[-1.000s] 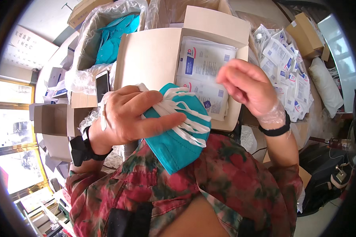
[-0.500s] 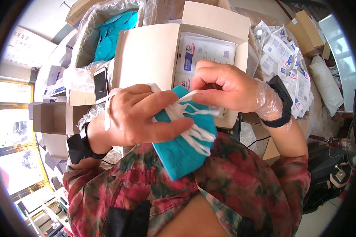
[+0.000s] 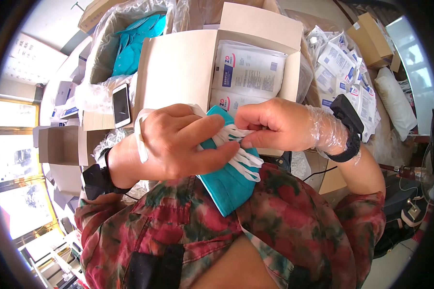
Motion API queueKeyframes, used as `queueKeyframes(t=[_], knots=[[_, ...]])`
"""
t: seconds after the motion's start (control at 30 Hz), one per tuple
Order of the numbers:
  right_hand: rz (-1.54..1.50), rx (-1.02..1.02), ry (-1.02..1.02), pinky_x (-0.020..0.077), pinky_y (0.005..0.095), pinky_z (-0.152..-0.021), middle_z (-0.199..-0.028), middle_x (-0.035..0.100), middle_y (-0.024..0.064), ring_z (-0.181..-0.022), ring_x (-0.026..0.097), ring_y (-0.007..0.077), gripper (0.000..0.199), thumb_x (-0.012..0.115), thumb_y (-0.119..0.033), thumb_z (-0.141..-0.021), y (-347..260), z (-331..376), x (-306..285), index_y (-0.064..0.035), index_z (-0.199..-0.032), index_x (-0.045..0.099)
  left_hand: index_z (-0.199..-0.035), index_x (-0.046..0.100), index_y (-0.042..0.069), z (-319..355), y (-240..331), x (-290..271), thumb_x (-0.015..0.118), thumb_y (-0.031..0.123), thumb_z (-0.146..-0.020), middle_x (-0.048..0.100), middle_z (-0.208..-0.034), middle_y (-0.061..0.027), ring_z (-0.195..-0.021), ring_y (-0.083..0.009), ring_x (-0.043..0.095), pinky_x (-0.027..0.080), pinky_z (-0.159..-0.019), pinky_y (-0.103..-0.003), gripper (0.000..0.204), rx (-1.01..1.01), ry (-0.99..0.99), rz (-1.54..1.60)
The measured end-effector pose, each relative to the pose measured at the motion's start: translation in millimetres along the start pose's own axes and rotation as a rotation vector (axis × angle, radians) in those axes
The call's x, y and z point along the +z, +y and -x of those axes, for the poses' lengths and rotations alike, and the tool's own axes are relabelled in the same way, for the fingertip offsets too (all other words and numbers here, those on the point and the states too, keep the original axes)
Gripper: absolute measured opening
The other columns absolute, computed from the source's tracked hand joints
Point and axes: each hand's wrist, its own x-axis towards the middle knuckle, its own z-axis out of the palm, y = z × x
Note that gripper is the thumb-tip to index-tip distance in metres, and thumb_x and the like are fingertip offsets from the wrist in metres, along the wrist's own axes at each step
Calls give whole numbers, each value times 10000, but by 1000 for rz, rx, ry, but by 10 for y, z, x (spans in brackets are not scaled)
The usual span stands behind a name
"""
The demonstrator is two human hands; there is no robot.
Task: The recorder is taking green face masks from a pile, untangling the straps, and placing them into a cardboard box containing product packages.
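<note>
A small bundle of teal folded face masks [image 3: 229,192] is tilted in front of my chest. How many are layered in it I cannot tell. My left hand [image 3: 171,142] grips the bundle from the left, thumb and fingers over the white ear loops [image 3: 246,166] gathered on top. Another white band [image 3: 140,137] hangs over the back of this hand. At the bundle's upper right, my right hand [image 3: 272,125] pinches the end of an ear loop between thumb and forefinger, its other fingers curled in. Clear film wraps the right wrist.
Beyond my hands stands an open carton [image 3: 176,67] holding flat white packets [image 3: 250,70]. A plastic-lined box of loose teal masks [image 3: 137,45] is at far left, near a phone [image 3: 121,106]. Many white packets [image 3: 337,62] are heaped at right. An open brown box [image 3: 60,144] lies left.
My right hand has moved down, closer to my left thumb, drawing in the loop it had stretched out. The mask bundle has shifted slightly right and up.
</note>
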Motion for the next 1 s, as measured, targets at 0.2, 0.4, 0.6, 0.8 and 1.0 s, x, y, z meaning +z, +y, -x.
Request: queueKeyframes(t=[0.2, 0.4, 0.6, 0.8, 1.0], knots=[[34, -219, 128, 451, 321, -650, -750, 560, 92, -727, 563, 160, 172, 611, -163, -877, 194, -56, 39, -18, -940, 543, -990, 704, 166, -55, -23, -34, 717, 184, -582, 617, -936, -135, -525, -169, 561, 449, -427, -268, 408, 10, -10, 16], [-245, -99, 18, 453, 280, -751, -873, 580, 36, -859, 532, 94, 174, 597, -155, -906, 122, -85, 22, -8, -986, 549, -985, 705, 165, -40, -31, -67, 718, 180, -591, 620, -927, -133, -521, -169, 555, 449, -429, -266, 394, 8, -34, 15], [-382, -78, 7, 451, 250, -805, -919, 597, 3, -890, 523, 69, 209, 581, -166, -937, 57, -64, -3, -3, -1066, 560, -974, 709, 166, -52, -30, -81, 718, 188, -578, 624, -910, -126, -526, -168, 561, 455, -429, -263, 397, 2, -23, 4], [-358, -48, -7, 453, 251, -764, -883, 594, -11, -848, 515, 63, 255, 576, -249, -955, 31, -59, -54, -9, -1042, 570, -960, 711, 173, -65, -36, -106, 717, 199, -554, 630, -899, -120, -528, -162, 563, 460, -430, -263, 407, 9, -25, -19], [-296, 58, -5, 451, 279, -698, -796, 584, 6, -771, 516, 85, 246, 554, -260, -962, -3, -37, -48, -16, -960, 583, -955, 710, 165, -65, -43, -106, 729, 198, -558, 628, -895, -123, -522, -162, 562, 459, -424, -264, 399, 23, -3, -20]])
